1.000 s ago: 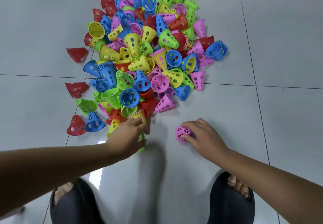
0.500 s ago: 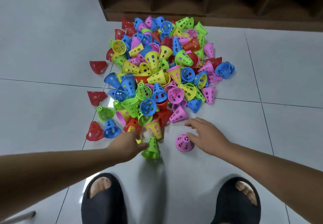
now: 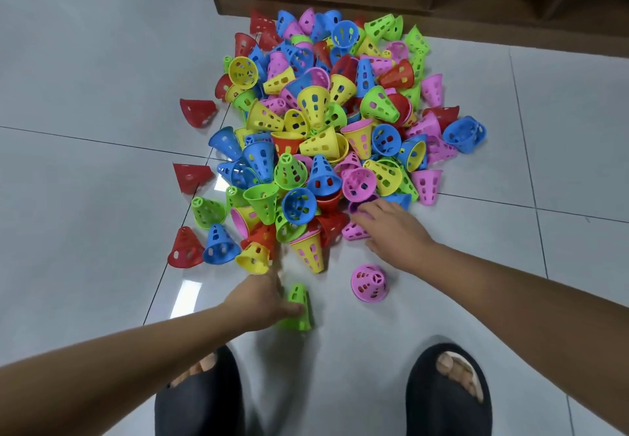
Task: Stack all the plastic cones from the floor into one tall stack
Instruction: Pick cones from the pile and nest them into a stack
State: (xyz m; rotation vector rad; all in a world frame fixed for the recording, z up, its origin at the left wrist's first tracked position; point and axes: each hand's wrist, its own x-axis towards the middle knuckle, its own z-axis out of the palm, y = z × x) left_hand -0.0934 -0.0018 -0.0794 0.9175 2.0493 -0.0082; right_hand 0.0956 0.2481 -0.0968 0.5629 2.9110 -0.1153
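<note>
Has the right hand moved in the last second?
Yes. The right hand let go of the lone pink cone and reached forward to the near edge of the pile.

Right hand off one cone and onto the pile, left hand drawing a green one clear.
The right hand (image 3: pixel 391 231) has let go of the pink cone (image 3: pixel 369 282), which now stands alone behind its fingers, beside the wrist. Its fingertips (image 3: pixel 360 212) have reached forward onto a second pink cone (image 3: pixel 352 233) at the near edge of the pile (image 3: pixel 326 112). The left hand (image 3: pixel 262 299) has pulled back from that edge, and the green cone (image 3: pixel 299 306) has come with it, blurred, against the thumb.
</note>
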